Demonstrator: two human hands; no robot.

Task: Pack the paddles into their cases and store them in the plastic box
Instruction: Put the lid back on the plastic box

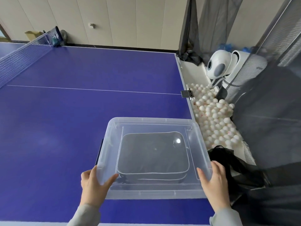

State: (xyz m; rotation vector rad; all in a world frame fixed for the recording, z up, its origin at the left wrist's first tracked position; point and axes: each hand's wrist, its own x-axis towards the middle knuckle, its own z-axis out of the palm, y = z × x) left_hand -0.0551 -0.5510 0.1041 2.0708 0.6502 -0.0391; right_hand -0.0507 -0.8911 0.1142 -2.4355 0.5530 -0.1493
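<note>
1. Plastic box sits near the right edge of the blue worktop. A translucent lid appears to cover it; whether the lid is latched cannot be told.
2. Dark cases lie stacked flat inside; no paddle is visible.
3. Left hand and right hand each grasp a near corner, fingers on top.
4. Recommended: press both corners evenly, then check the far corners.
5. Risk: loose white balls lie in the trough beside the worktop edge; avoid pushing the box rightward.
</note>
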